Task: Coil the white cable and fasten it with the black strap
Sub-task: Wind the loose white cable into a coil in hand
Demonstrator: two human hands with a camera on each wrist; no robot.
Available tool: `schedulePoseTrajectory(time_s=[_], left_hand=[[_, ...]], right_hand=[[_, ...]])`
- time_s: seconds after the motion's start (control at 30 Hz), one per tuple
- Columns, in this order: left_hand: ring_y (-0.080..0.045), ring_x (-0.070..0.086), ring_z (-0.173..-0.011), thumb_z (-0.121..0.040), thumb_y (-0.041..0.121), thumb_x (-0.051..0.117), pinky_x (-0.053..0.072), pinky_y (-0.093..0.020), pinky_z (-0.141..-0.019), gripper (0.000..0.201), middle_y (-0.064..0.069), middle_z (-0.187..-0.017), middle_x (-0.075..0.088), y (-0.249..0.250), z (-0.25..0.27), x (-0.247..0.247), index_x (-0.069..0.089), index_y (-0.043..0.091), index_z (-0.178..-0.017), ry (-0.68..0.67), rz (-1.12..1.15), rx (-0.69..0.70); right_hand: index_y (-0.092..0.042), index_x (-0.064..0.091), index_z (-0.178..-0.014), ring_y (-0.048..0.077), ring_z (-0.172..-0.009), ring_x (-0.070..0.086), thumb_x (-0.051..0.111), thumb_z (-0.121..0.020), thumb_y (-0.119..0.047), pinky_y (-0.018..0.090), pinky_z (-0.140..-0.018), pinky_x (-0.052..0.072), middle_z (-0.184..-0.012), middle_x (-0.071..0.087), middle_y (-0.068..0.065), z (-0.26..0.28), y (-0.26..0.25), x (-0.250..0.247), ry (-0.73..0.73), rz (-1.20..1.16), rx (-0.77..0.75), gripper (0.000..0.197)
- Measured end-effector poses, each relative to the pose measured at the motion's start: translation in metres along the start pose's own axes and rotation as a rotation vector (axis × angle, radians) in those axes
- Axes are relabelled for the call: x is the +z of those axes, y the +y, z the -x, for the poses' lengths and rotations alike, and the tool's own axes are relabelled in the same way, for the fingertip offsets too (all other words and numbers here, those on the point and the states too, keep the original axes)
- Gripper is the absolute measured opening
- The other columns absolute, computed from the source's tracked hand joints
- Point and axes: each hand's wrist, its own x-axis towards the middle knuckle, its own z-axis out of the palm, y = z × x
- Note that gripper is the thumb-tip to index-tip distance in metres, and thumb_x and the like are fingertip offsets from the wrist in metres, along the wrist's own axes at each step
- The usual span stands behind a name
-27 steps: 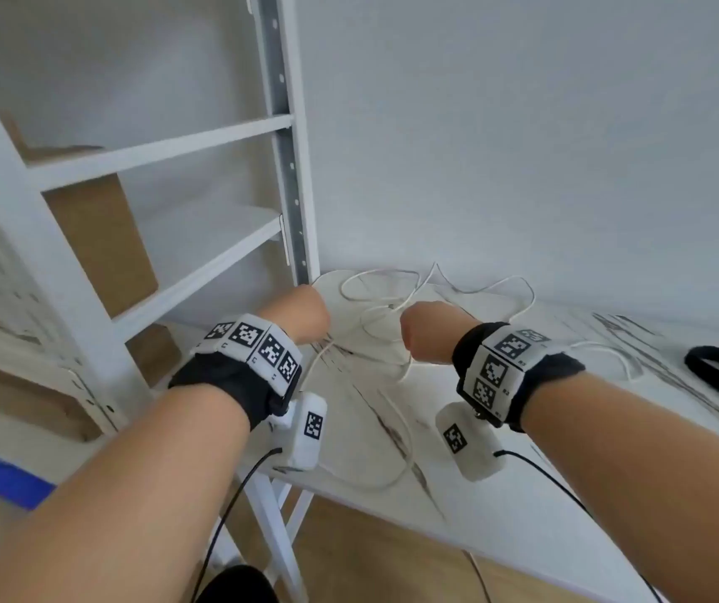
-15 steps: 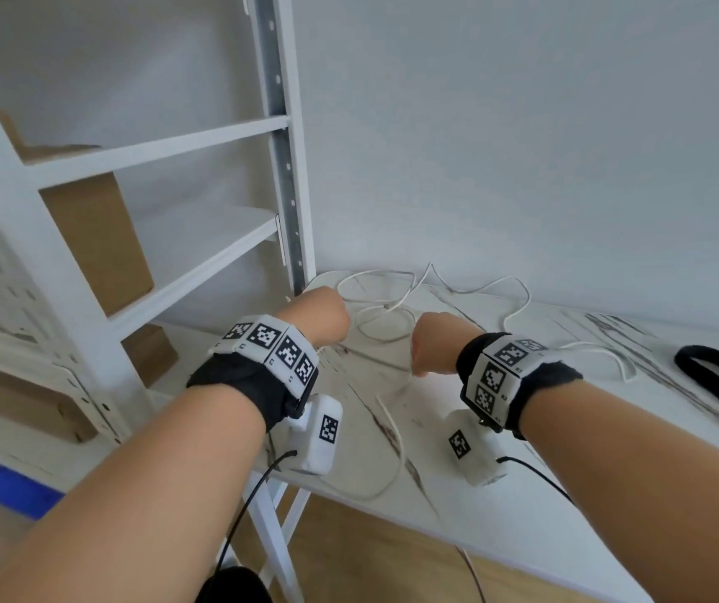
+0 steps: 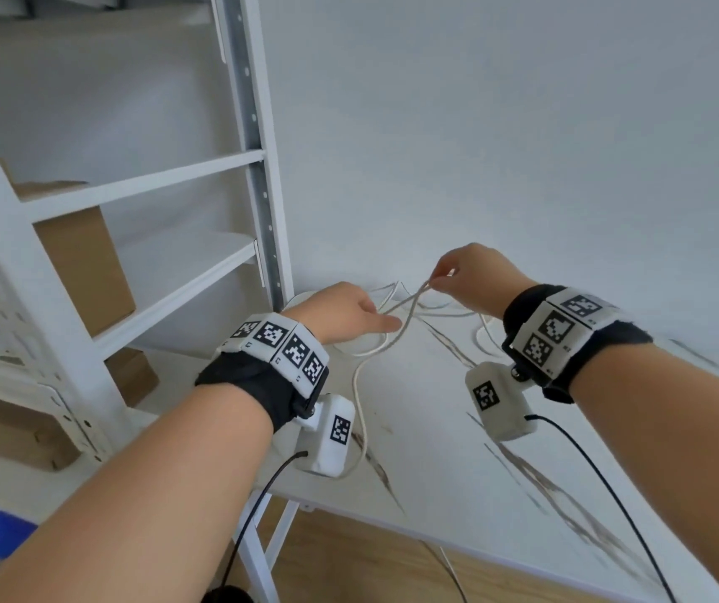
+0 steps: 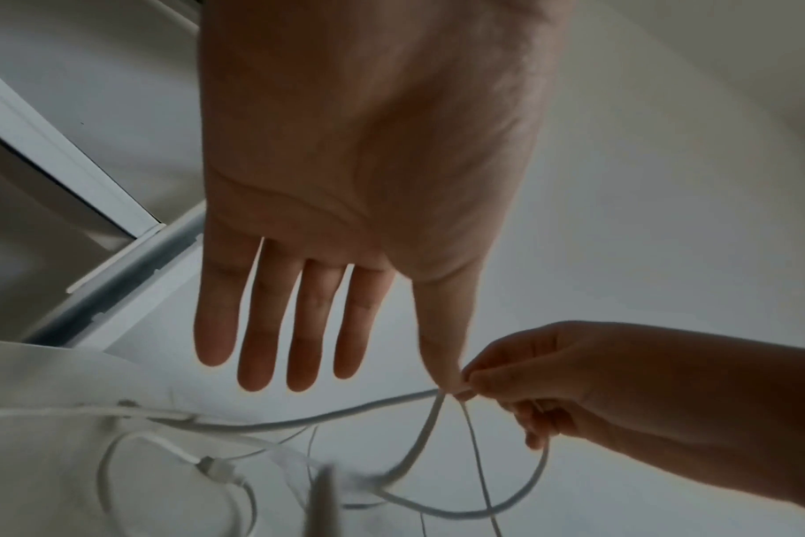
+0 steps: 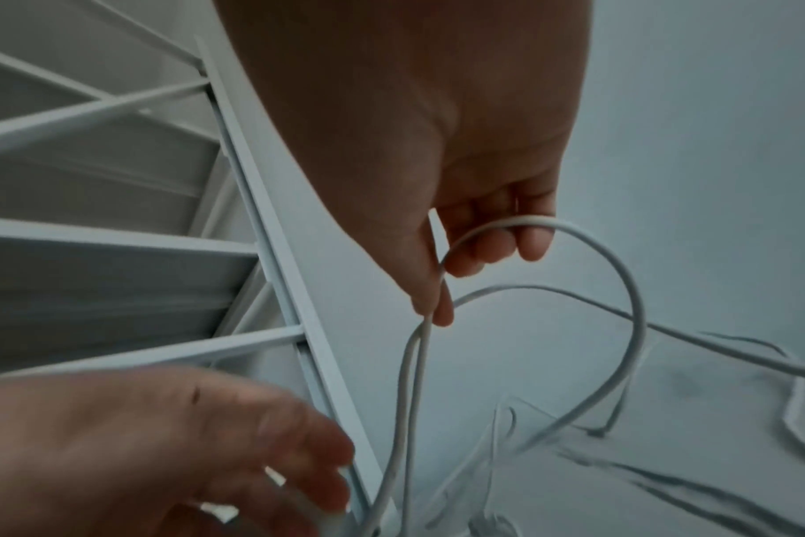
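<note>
The white cable (image 3: 362,385) lies in loose loops on the white streaked table (image 3: 436,480). My right hand (image 3: 436,281) is raised above the table and pinches two cable strands between thumb and forefinger. In the right wrist view the right hand (image 5: 433,312) also has a cable (image 5: 635,309) loop hooked over its curled fingers. My left hand (image 3: 377,322) is held flat just left of the lifted strands. In the left wrist view the left hand (image 4: 391,363) shows straight fingers, thumb tip beside the pinch. A cable plug (image 4: 214,468) rests on the table. The black strap is out of view.
A white metal shelf rack (image 3: 257,211) stands at the table's left end, close to my left hand. Cardboard boxes (image 3: 83,263) sit on and behind its shelves. A plain wall runs along the table's far edge. Wood floor (image 3: 349,572) shows below the front edge.
My right hand has risen and moved right, lifting cable strands off the table. My left hand has gone from curled to flat. The strap at the right edge has left the view.
</note>
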Motion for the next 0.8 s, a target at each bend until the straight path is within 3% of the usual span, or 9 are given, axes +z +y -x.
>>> schedulePoseTrajectory(time_s=[0.07, 0.13, 0.23, 0.33, 0.43, 0.5, 0.57, 0.67, 0.8], left_hand=[[-0.014, 0.055, -0.09, -0.079, 0.053, 0.069, 0.042, -0.026, -0.078, 0.045, 0.006, -0.098, 0.057, 0.005, 0.001, 0.005, 0.065, 0.018, -0.107, -0.064, -0.079, 0.023], [-0.015, 0.058, -0.077, -0.081, 0.04, 0.072, 0.044, -0.024, -0.066, 0.035, 0.005, -0.083, 0.062, 0.007, -0.002, 0.012, 0.07, 0.011, -0.099, -0.105, -0.1, 0.03], [-0.018, 0.051, -0.06, -0.085, 0.024, 0.066, 0.036, -0.024, -0.055, 0.022, -0.003, -0.064, 0.055, 0.011, -0.006, 0.016, 0.068, 0.003, -0.079, -0.026, -0.118, 0.039], [-0.026, 0.061, -0.076, -0.088, 0.023, 0.062, 0.045, -0.028, -0.065, 0.026, -0.012, -0.08, 0.067, 0.016, -0.015, 0.013, 0.072, -0.001, -0.09, 0.129, -0.057, 0.004], [-0.022, 0.058, -0.056, -0.089, 0.015, 0.06, 0.047, -0.027, -0.058, 0.021, -0.009, -0.067, 0.064, 0.019, -0.024, 0.008, 0.07, -0.002, -0.097, 0.252, 0.11, -0.071], [-0.022, 0.059, -0.052, -0.091, 0.012, 0.056, 0.052, -0.029, -0.062, 0.018, -0.013, -0.072, 0.067, 0.022, -0.028, 0.009, 0.066, 0.001, -0.102, 0.248, 0.161, -0.111], [-0.031, 0.067, -0.072, -0.091, 0.005, 0.052, 0.057, -0.038, -0.079, 0.022, -0.019, -0.093, 0.069, 0.023, -0.032, 0.013, 0.062, 0.003, -0.111, 0.198, 0.129, -0.091], [-0.032, 0.059, -0.112, -0.086, -0.003, 0.052, 0.047, -0.039, -0.098, 0.036, -0.015, -0.123, 0.061, 0.026, -0.036, 0.023, 0.058, 0.013, -0.118, 0.136, 0.025, -0.061], [-0.028, 0.038, -0.133, -0.081, -0.002, 0.059, 0.037, -0.035, -0.107, 0.055, -0.008, -0.141, 0.046, 0.037, -0.035, 0.034, 0.057, 0.023, -0.13, 0.039, -0.006, -0.036]], right_hand=[[-0.015, 0.069, -0.088, 0.011, -0.064, 0.048, 0.058, -0.09, -0.018, 0.022, -0.052, 0.034, -0.07, 0.054, -0.008, 0.0, 0.006, -0.012, 0.042, -0.043, 0.035, 0.011], [-0.013, 0.067, -0.09, 0.014, -0.067, 0.049, 0.056, -0.091, -0.017, 0.023, -0.053, 0.034, -0.072, 0.054, -0.006, 0.001, 0.014, -0.022, 0.073, -0.08, 0.055, 0.012], [-0.012, 0.065, -0.092, 0.019, -0.075, 0.052, 0.05, -0.092, -0.012, 0.024, -0.055, 0.036, -0.079, 0.056, -0.002, 0.005, 0.026, -0.034, 0.133, -0.16, 0.073, 0.014], [-0.012, 0.062, -0.087, 0.02, -0.075, 0.052, 0.047, -0.091, -0.005, 0.025, -0.056, 0.036, -0.079, 0.057, 0.002, 0.007, 0.039, -0.045, 0.191, -0.275, 0.095, 0.017], [-0.011, 0.06, -0.084, 0.018, -0.075, 0.054, 0.047, -0.09, -0.002, 0.023, -0.058, 0.037, -0.079, 0.059, 0.006, 0.009, 0.05, -0.052, 0.253, -0.474, 0.155, 0.017], [-0.009, 0.059, -0.082, 0.015, -0.071, 0.052, 0.043, -0.088, 0.001, 0.023, -0.061, 0.037, -0.077, 0.059, 0.007, 0.012, 0.056, -0.056, 0.303, -0.619, 0.193, 0.019], [-0.011, 0.056, -0.074, 0.016, -0.071, 0.053, 0.041, -0.086, 0.003, 0.024, -0.065, 0.038, -0.072, 0.058, 0.006, 0.013, 0.061, -0.058, 0.344, -0.737, 0.223, 0.024], [-0.013, 0.055, -0.072, 0.018, -0.073, 0.056, 0.04, -0.087, 0.001, 0.028, -0.07, 0.04, -0.07, 0.056, 0.004, 0.015, 0.066, -0.057, 0.365, -0.789, 0.245, 0.025], [-0.013, 0.054, -0.073, 0.017, -0.068, 0.056, 0.038, -0.088, 0.0, 0.032, -0.075, 0.041, -0.067, 0.054, 0.003, 0.016, 0.068, -0.056, 0.394, -0.823, 0.246, 0.025]])
